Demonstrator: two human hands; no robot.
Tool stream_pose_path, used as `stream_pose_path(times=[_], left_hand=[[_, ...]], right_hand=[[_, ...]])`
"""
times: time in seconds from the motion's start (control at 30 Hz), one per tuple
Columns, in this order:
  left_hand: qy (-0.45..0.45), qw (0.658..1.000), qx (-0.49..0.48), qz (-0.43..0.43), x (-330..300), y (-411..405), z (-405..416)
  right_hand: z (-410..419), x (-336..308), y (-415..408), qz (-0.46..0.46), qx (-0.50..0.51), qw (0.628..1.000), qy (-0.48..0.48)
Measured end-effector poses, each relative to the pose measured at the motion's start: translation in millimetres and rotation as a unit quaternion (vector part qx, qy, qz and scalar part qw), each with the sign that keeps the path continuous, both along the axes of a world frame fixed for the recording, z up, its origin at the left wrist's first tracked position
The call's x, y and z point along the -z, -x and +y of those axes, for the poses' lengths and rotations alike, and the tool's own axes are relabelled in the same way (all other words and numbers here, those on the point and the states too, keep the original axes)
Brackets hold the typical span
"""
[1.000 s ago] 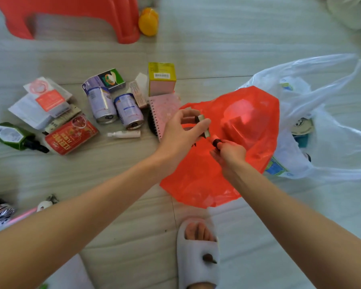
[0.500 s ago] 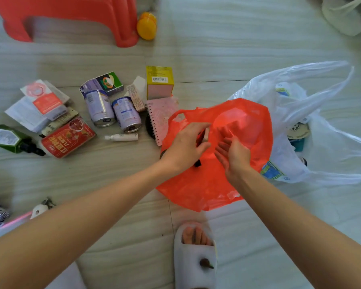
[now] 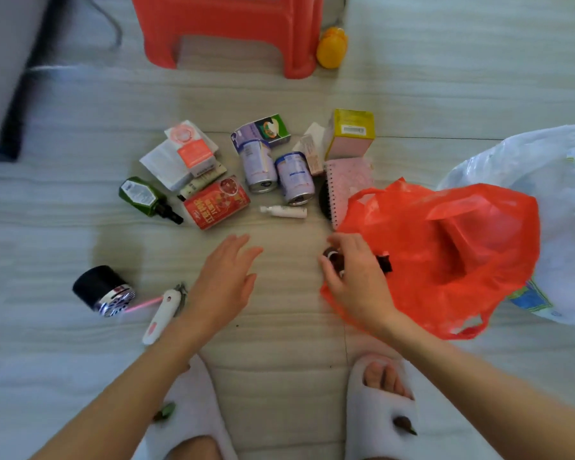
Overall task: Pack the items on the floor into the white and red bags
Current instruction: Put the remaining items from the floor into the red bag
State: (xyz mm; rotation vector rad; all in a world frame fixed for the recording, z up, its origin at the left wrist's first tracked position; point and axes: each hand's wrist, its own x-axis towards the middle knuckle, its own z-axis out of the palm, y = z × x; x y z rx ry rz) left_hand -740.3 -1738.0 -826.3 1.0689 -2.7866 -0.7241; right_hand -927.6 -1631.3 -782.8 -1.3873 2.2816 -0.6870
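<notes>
While the right hand (image 3: 355, 277) pinches a small dark item (image 3: 334, 258) at the near-left edge of the red bag (image 3: 445, 254), the left hand (image 3: 224, 280) hovers spread and empty over bare floor (image 3: 279, 327). Farther off lie two cans (image 3: 277, 171), a red packet (image 3: 216, 202), a green bottle (image 3: 143, 195) and a white tube (image 3: 284, 211). Right of the red bag slumps the white bag (image 3: 551, 180).

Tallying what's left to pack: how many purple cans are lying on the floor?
2. One purple can lies below the green-and-purple box; the other purple can lies right beside it, left of the pink notebook. More may be hidden inside the bags.
</notes>
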Motion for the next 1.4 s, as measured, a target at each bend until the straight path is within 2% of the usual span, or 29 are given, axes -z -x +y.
stream_pose_path(times=[0.13, 0.23, 0.33, 0.4, 0.5, 0.6, 0.7, 0.77, 0.87, 0.97, 1.03, 1.1, 1.2, 1.27, 1.4], left_hand=[[0.021, 0.986, -0.118, -0.115, 19.8, -96.7, -11.0], [0.028, 0.965, -0.194, -0.176, 25.4, -152.2, -21.5], [-0.027, 0.944, -0.288, -0.158, 29.2, -181.5, -33.8], [-0.075, 0.937, -0.322, -0.113, 34.1, -190.3, -40.1], [-0.129, 0.936, -0.322, -0.057, 35.6, -189.3, -47.4], [-0.129, 0.939, -0.308, -0.084, 30.2, -175.0, -51.5], [-0.147, 0.932, -0.325, -0.069, 16.7, -159.1, -51.2], [-0.152, 0.927, -0.341, -0.04, 2.8, -150.1, -50.7], [-0.198, 0.915, -0.353, 0.018, -25.2, -126.8, -49.7], [-0.303, 0.9, -0.313, 0.027, -46.3, -84.2, -42.3], [-0.408, 0.864, -0.294, 0.034, -52.1, -44.6, -36.8], [-0.491, 0.825, -0.278, 0.025, -50.7, -1.7, -30.1], [-0.511, 0.83, -0.221, -0.035, -41.5, 59.9, -16.0], [-0.527, 0.828, -0.186, -0.049, -36.2, 96.7, -1.8], [-0.56, 0.809, -0.176, -0.03, -26.8, 151.4, 36.4]], right_hand=[[-23.5, 33.9, -74.9, -0.012, -0.145, 0.985, -0.088], [-49.7, 60.6, -126.2, -0.024, -0.181, 0.968, -0.171], [-70.2, 79.5, -164.5, -0.023, -0.183, 0.957, -0.225], [-78.1, 89.0, -179.3, -0.007, -0.199, 0.948, -0.25], [-84.6, 94.9, -183.2, 0.038, -0.218, 0.935, -0.276], [-83.3, 94.9, -170.9, 0.048, -0.193, 0.937, -0.288], [-77.9, 90.9, -149.3, 0.042, -0.165, 0.935, -0.31], [-73.8, 79.4, -131.7, 0.001, -0.14, 0.934, -0.329], [-67.9, 50.8, -97.1, -0.099, -0.079, 0.943, -0.307], [-56.0, 8.0, -52.1, -0.188, 0.023, 0.945, -0.268], [-39.5, -14.8, -19.6, -0.217, 0.113, 0.939, -0.24], [-17.3, -23.2, 10.5, -0.247, 0.215, 0.922, -0.205], [9.7, -22.8, 44.0, -0.335, 0.376, 0.852, -0.144], [20.3, -15.3, 65.9, -0.335, 0.44, 0.826, -0.107], [30.8, -2.2, 90.3, -0.273, 0.46, 0.84, -0.094]])
